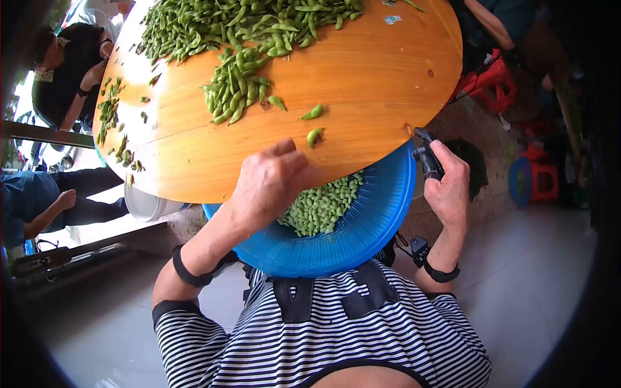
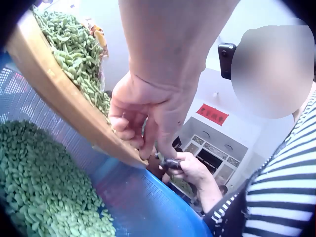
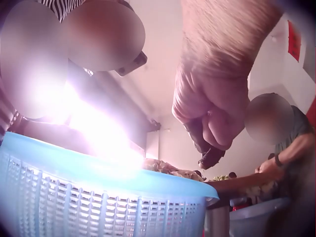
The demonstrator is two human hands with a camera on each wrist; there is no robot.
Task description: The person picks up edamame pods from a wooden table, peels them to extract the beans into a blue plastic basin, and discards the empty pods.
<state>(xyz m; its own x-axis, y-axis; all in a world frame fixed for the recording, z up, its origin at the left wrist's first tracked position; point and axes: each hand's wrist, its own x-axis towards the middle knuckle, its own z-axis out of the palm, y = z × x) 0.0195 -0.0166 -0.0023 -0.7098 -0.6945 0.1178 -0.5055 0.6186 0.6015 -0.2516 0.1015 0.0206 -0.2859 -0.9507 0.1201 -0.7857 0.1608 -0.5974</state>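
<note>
Over the table's near edge, my left hand [image 1: 268, 184] has bent fingers; in the left wrist view this hand [image 2: 153, 111] has its thumb and a finger pointing down, and whether they pinch anything is unclear. To the right of the blue basket [image 1: 323, 262], my right hand [image 1: 449, 191] has black coverings [image 1: 427, 155] on its fingers. From the right wrist, the covered fingertips of this hand [image 3: 215, 108] are close together; I cannot tell if they hold something. Shelled green beans [image 1: 317, 210] lie in the basket. Two loose pods [image 1: 312, 112] lie beyond my left hand.
A large heap of pods [image 1: 213, 29] covers the far part of the wooden table [image 1: 375, 71], with a smaller pile [image 1: 236, 87] nearer. Scraps [image 1: 108, 110] lie at the left edge. Other people are around the table, and red stools [image 1: 495, 84] stand at the right.
</note>
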